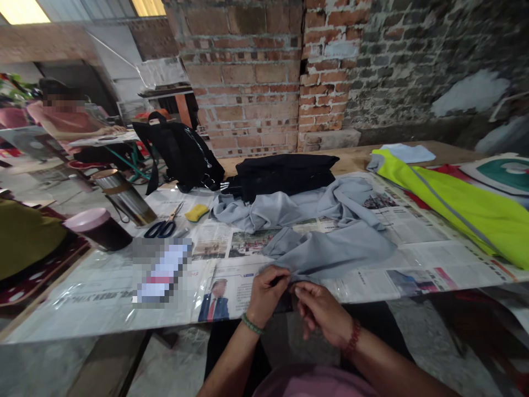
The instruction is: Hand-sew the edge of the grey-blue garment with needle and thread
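Realistically, the largest hazard is the table (450, 152), whose near edge runs right by both hands: the grey cloth (339, 249) just ahead of them lies loose over the newspaper, so a firm tug toward the body could drag it off or bunch it. The grey folds farther from the hands might follow, if they are the same piece. Well to the left of the left hand (268, 293), the scissors (172, 219) could be knocked by a wide sweep. Smallest of all, the pinched edge could slip if the fingertips slacken. As for pose, the forearms angle inward; the left hand is mostly closed, thumb and forefinger nipping the cloth's near edge. Just beside it, the right hand (324, 310) is half curled, thumb and forefinger drawn close, other fingers bent loosely; whether they grip anything thin, I cannot tell.
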Motion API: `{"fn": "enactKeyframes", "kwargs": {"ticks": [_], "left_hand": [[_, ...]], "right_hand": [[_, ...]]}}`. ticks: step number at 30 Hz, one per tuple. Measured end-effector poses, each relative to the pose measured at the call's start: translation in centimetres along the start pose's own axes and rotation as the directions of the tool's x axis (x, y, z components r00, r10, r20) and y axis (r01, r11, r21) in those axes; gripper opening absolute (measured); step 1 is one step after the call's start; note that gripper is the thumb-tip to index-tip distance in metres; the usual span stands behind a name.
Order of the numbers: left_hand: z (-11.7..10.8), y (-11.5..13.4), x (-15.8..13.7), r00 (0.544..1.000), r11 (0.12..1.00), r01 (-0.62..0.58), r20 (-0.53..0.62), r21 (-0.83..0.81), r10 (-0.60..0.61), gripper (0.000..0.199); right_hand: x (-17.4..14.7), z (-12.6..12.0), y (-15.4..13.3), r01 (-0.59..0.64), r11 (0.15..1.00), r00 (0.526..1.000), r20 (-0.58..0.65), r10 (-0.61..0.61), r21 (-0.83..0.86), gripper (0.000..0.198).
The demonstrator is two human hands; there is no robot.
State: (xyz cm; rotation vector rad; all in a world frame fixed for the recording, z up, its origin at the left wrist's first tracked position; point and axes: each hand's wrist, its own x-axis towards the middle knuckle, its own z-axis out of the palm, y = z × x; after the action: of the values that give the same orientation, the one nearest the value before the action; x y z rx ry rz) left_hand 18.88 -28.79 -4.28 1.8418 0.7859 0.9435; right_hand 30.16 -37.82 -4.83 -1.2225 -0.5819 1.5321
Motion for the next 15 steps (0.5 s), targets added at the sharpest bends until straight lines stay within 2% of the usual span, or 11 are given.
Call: {"fn": "enactKeyframes", "kwargs": {"ticks": [5, 11, 15], "left_hand": [[-0.02, 0.01, -0.02, 0.998, 0.998, -0.056, 0.013, 0.019, 0.055, 0.011], [0.13, -0.54, -0.33, 0.999, 0.999, 0.039, -0.004, -0.029, -0.039, 0.024], [0.18, -0.63, -0.43, 0.998, 0.996, 0.054, 0.017, -0.065, -0.053, 0.035]], "right_hand": [[0.27, 0.05, 0.01, 0.011, 1.0, 1.0, -0.011, -0.011, 0.0, 0.048], [0.14, 0.05, -0.43, 0.0, 1.0, 1.0, -0.013, 0.0, 0.025, 0.035], [0.06, 0.13, -0.71, 0.033, 0.999, 0.998, -0.053, -0.032, 0.015, 0.031]]}}
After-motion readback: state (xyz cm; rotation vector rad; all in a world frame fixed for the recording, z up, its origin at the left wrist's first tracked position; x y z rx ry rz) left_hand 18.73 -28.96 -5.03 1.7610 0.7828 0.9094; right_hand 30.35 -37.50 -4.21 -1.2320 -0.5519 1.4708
